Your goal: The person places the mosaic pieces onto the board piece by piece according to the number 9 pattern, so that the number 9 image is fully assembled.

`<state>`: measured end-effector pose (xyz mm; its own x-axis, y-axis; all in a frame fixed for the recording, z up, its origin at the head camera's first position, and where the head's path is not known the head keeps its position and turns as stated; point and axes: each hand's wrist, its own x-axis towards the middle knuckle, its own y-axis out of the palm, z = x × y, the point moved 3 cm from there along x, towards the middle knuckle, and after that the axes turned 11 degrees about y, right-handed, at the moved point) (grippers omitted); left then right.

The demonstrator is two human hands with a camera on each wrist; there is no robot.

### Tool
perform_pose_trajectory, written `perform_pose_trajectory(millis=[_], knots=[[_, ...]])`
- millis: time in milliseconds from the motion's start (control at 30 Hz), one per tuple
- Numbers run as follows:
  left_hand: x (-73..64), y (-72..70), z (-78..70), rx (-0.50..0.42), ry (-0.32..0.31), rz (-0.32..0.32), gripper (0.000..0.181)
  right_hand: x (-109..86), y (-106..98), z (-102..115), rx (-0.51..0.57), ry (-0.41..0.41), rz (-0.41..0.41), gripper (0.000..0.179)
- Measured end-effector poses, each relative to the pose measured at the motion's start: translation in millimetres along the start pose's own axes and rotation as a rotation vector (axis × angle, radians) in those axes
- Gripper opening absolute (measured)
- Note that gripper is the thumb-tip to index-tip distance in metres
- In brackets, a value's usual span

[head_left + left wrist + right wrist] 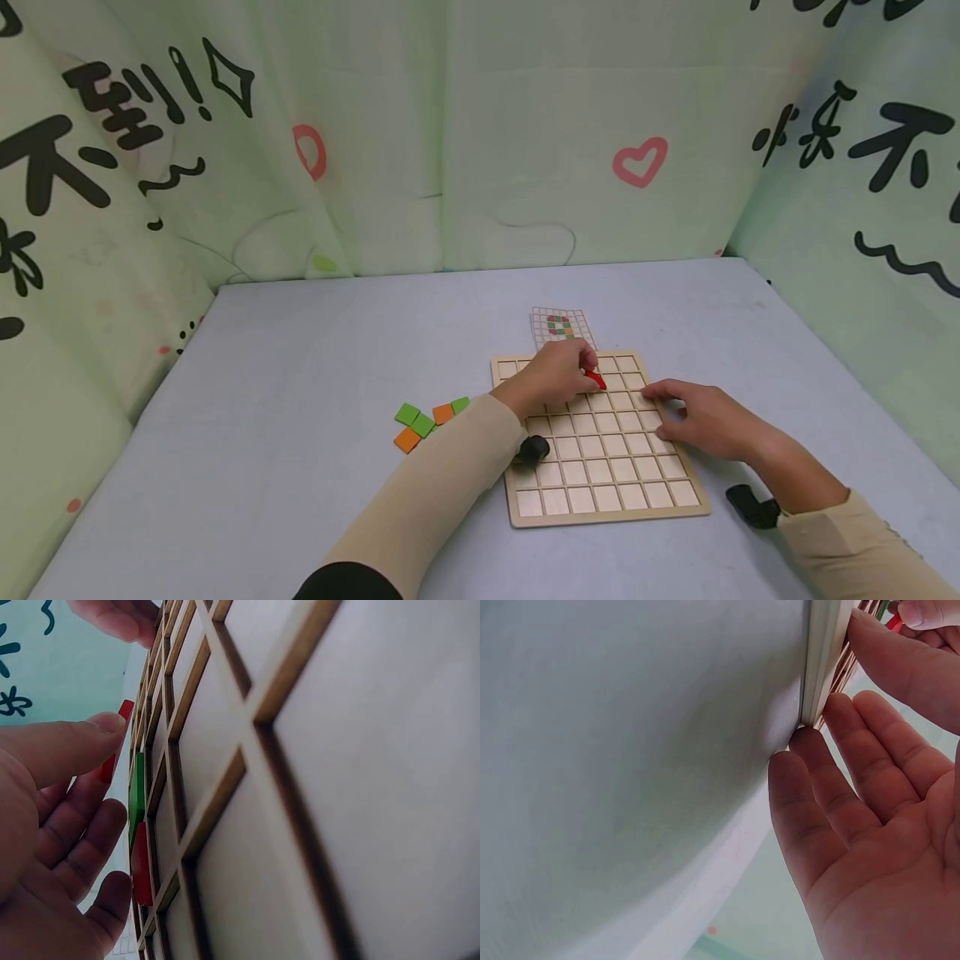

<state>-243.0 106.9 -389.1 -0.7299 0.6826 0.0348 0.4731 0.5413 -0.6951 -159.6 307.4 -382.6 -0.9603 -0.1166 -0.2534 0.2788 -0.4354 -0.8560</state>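
Note:
Over the far part of a wooden grid board (611, 518), my left hand (555, 375) pinches a red tile (596, 379) between thumb and fingers. In the left wrist view that tile (116, 746) is tilted, close to a green tile (137, 795) and another red tile (142, 862) lying on the grid. My left hand hides them in the head view. My right hand (705, 417) rests at the board's right edge; in the right wrist view its thumb is at the rim (825, 660), and the other fingers extend alongside, fairly straight.
Left of the board lie several loose tiles, among them a green tile (407, 414) and an orange tile (407, 441), partly behind my left sleeve (442, 483). A printed pattern card (561, 323) lies beyond the board's far edge. Printed curtains (480, 167) surround the table (315, 375).

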Motion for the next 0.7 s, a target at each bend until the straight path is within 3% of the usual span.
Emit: perform_pose_trajectory(millis=[700], knots=[[3.1,4.6,1.3,0.058,-0.022,0.003,0.020,-0.9,0.5,-0.8,0.010,0.014,0.000,0.051]])
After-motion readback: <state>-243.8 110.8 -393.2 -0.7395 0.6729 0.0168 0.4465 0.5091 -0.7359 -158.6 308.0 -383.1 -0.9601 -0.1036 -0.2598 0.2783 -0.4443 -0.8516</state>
